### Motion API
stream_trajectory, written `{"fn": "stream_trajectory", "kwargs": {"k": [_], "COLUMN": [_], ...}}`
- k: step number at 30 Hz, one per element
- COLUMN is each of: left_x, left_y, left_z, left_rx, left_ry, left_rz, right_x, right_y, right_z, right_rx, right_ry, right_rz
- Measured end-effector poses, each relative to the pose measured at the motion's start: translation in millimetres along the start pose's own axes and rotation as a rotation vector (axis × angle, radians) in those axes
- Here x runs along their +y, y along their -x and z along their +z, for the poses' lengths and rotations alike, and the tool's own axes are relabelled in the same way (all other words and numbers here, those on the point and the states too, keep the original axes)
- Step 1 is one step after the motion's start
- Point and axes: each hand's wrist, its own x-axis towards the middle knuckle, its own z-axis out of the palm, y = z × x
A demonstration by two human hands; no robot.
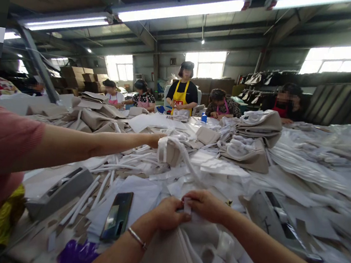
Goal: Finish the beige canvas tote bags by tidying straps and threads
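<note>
My left hand (168, 213), with a silver bangle at the wrist, is closed at the top edge of a beige bag (165, 257). Pinched close beside it, my right hand (206, 205) meets it at a short white strip (187, 206), which both hands grip. White wrapped straps (221, 255) lie over the bag's right side. Just beyond my hands, a co-worker's arm (94, 148) in a pink sleeve reaches in from the left. That person's hand is at a beige piece (172, 153) with a white wrapped handle.
Grey tape dispensers stand on the left (59, 191) and right (280, 224). A phone (117, 216) lies on white sheets, with purple plastic (78, 255) nearer me. Stacked beige bags (258, 130) and loose white strips cover the table. Several people work across it.
</note>
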Motion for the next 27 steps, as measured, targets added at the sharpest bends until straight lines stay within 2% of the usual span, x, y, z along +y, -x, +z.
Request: {"fn": "stream_trajectory", "kwargs": {"k": [5, 11, 18, 27], "left_x": [0, 3, 3, -6], "left_y": [0, 2, -1, -1], "left_z": [2, 0, 2, 1], "left_rx": [0.039, 0.046, 0.035, 0.038], "left_ry": [-0.011, -0.034, -0.03, -0.016], "left_rz": [0.005, 0.003, 0.006, 0.001], "right_x": [6, 3, 9, 1], "right_y": [-2, -5, -8, -6], "right_z": [0, 6, 12, 11], "right_rx": [0.002, -0.02, 0.073, 0.137], "right_ry": [-0.06, -0.093, -0.087, 0.071], "right_rz": [0.1, 0.095, 0.196, 0.087]}}
